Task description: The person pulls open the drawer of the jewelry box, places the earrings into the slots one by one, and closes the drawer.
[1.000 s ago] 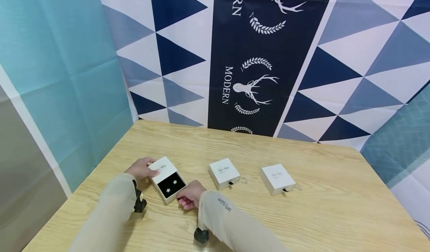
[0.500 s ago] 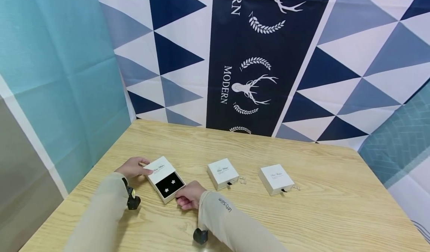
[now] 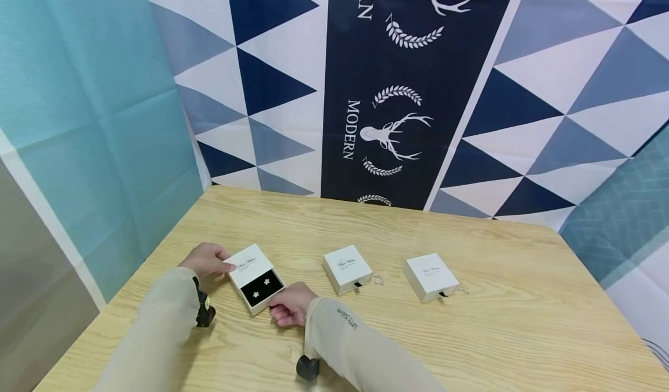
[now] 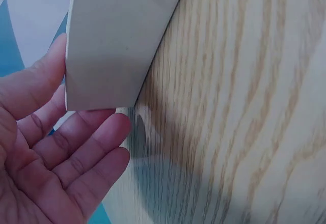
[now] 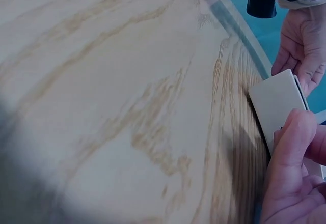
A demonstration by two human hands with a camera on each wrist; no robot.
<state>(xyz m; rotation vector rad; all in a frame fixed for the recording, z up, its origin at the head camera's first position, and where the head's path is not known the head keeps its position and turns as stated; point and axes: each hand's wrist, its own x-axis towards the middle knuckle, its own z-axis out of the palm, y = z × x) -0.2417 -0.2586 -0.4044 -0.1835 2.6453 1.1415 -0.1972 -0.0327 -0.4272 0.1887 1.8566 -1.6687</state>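
A white jewelry box (image 3: 251, 264) with a sliding drawer lies at the left of the table, in the head view. Its drawer (image 3: 263, 288) is partly out, and two flower-shaped earrings (image 3: 266, 281) sit on the black lining. My left hand (image 3: 208, 259) holds the sleeve at its left rear corner, thumb on top; the left wrist view shows the fingertips against the box end. At the drawer's front, my right hand (image 3: 292, 305) pinches the pull tab between thumb and index finger. The tab is mostly hidden by the fingers.
Two more white boxes, one in the middle (image 3: 347, 269) and one farther right (image 3: 431, 276), stand closed with black tabs. Small shiny earrings lie beside the middle box (image 3: 378, 279) and the right box (image 3: 463, 289). A patterned cloth (image 3: 292, 90) hangs behind the table.
My left hand has shifted left along the box. The box and my right hand have moved slightly left, and a little less of the drawer appears to show.
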